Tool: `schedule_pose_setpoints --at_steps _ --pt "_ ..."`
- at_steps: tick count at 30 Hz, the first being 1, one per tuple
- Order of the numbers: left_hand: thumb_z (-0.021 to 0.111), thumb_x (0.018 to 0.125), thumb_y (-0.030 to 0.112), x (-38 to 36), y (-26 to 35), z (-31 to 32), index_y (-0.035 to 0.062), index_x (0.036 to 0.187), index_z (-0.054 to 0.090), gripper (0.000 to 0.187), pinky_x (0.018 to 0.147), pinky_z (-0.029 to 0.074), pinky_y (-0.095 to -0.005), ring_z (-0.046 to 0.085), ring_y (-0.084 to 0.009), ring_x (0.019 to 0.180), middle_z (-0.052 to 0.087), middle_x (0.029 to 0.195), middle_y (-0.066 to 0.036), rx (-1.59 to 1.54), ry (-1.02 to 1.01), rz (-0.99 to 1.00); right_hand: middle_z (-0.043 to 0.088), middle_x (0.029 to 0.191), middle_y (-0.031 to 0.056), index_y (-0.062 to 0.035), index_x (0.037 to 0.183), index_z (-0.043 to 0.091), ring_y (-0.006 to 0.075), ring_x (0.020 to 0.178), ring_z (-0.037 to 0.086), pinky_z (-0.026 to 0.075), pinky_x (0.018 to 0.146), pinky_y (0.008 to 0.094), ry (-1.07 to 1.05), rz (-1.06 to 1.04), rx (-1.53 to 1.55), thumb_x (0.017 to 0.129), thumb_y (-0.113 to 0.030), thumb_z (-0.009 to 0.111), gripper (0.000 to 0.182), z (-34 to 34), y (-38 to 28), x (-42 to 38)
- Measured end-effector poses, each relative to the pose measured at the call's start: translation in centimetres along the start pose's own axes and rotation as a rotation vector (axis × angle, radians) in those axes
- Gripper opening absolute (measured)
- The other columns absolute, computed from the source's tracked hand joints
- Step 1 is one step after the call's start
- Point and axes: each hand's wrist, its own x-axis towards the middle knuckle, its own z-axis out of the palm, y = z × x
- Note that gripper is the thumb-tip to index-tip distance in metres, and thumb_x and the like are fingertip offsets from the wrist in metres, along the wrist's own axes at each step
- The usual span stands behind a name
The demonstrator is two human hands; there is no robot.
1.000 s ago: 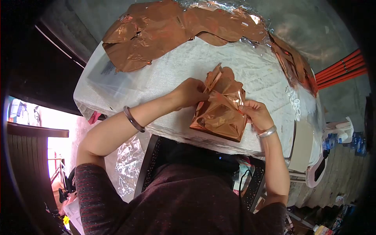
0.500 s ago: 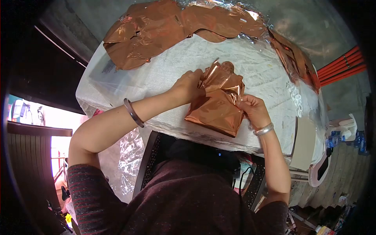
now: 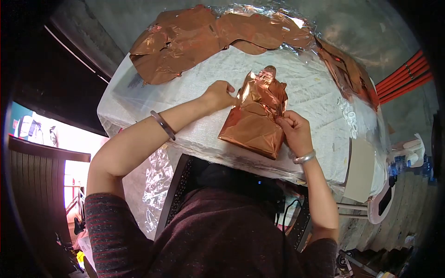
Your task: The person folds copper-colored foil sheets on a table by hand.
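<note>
A shiny copper-coloured foil bag [image 3: 254, 127] lies on the white-covered table [image 3: 199, 83], its crumpled upper part pointing away from me. My left hand [image 3: 219, 96] is at the bag's upper left edge, with its fingers curled; whether it pinches the foil is too small to tell. On the other side, my right hand [image 3: 295, 129] pinches the bag's right edge between thumb and fingers. A bangle circles each wrist.
Flat copper foil pieces [image 3: 185, 44] spread along the far edge, with more folded foil [image 3: 347, 69] at the far right. A beige board [image 3: 360, 169] stands by the right edge. Orange-red bars [image 3: 403, 78] are beyond. A chair back [image 3: 37, 185] is at left.
My left hand has moved slightly left, away from the foil's upper part. The raised foil has settled and narrowed. My right hand has shifted a little left along the bag's edge.
</note>
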Motion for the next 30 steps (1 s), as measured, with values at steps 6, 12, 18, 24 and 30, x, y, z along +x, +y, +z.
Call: schedule_pose_setpoints --at_steps 6,12,18,24,30 --pt "0.080 0.069 0.013 0.0 0.8 -1.6 0.0009 0.086 0.064 0.026 0.054 0.044 -0.0221 0.054 -0.0107 0.060 0.061 0.071 -0.004 -0.303 -0.235 -0.098 0.062 0.071 -0.0024 0.0033 0.087 0.060 -0.0004 0.065 0.049 0.039 0.057 0.0168 0.062 -0.071 -0.044 0.089 -0.001 0.060 0.004 0.1 -0.1 -0.4" --pt "0.076 0.076 0.010 -0.3 0.9 -0.9 0.0034 0.083 0.063 0.016 0.049 0.038 -0.0191 0.052 -0.0068 0.058 0.060 0.069 0.000 -0.375 -0.278 0.033 0.068 0.081 0.0038 0.0039 0.088 0.060 0.0030 0.075 0.058 0.045 0.064 0.0183 0.037 -0.104 -0.089 0.089 0.001 0.058 0.004 -0.4 0.8 0.0" --pt "0.069 0.084 0.007 -2.4 2.5 -2.1 0.0040 0.088 0.061 0.009 0.053 0.040 -0.0162 0.055 -0.0047 0.064 0.065 0.079 -0.001 -0.556 -0.331 -0.047 0.068 0.085 0.0047 0.0035 0.095 0.061 0.0053 0.075 0.060 0.047 0.067 0.0187 0.036 -0.057 0.230 0.090 0.001 0.057 0.007 -0.8 1.5 0.4" --pt "0.064 0.087 0.003 -3.7 2.8 -1.1 -0.0003 0.098 0.057 0.014 0.064 0.048 -0.0194 0.061 -0.0080 0.072 0.066 0.085 -0.004 -0.685 -0.272 0.103 0.067 0.088 0.0045 0.0020 0.099 0.060 0.0058 0.078 0.060 0.048 0.071 0.0188 0.030 -0.062 0.369 0.090 0.001 0.057 0.009 -0.9 1.4 0.4" --pt "0.067 0.083 -0.001 -5.6 3.5 0.6 0.0024 0.101 0.047 0.027 0.056 0.040 -0.0169 0.053 -0.0024 0.064 0.060 0.075 -0.001 -0.750 0.161 0.508 0.067 0.086 0.0038 0.0002 0.097 0.060 0.0063 0.076 0.061 0.048 0.070 0.0188 0.030 0.056 0.506 0.091 -0.002 0.057 0.007 -0.5 1.2 0.2"
